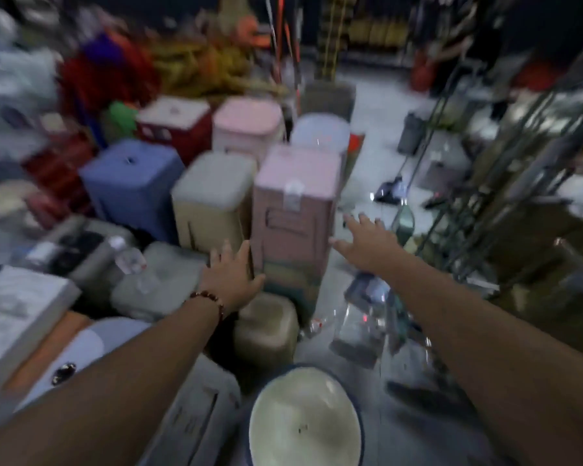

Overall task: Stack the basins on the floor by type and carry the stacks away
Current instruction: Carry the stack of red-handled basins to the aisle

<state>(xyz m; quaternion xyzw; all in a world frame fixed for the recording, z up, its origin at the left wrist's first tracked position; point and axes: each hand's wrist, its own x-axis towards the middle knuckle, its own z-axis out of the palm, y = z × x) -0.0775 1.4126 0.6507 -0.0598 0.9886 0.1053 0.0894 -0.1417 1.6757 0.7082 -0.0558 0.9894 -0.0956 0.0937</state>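
I have both hands out around the tall pink stack point(295, 213) of upturned basins standing on the floor in the middle of the scene. My left hand point(229, 274) lies flat and spread against its near-left lower side, holding nothing; my right hand point(367, 235) is spread wide just beside its right side, and I cannot tell whether it touches. I judge this as bracing from 2 sides so the column does not topple when lifted. Left of it stand a beige stack point(212, 203) and a blue stack point(132, 183), with another pink stack point(248, 126) farther back, so like colours are already sorted together. A round cream basin point(305, 422) sits upside down nearest me. Everything is badly smeared by motion: the clear wrappers point(360, 327) on the right floor, the metal rack point(519, 169) and the far shelves are hard to read, and the stack's foot is hidden
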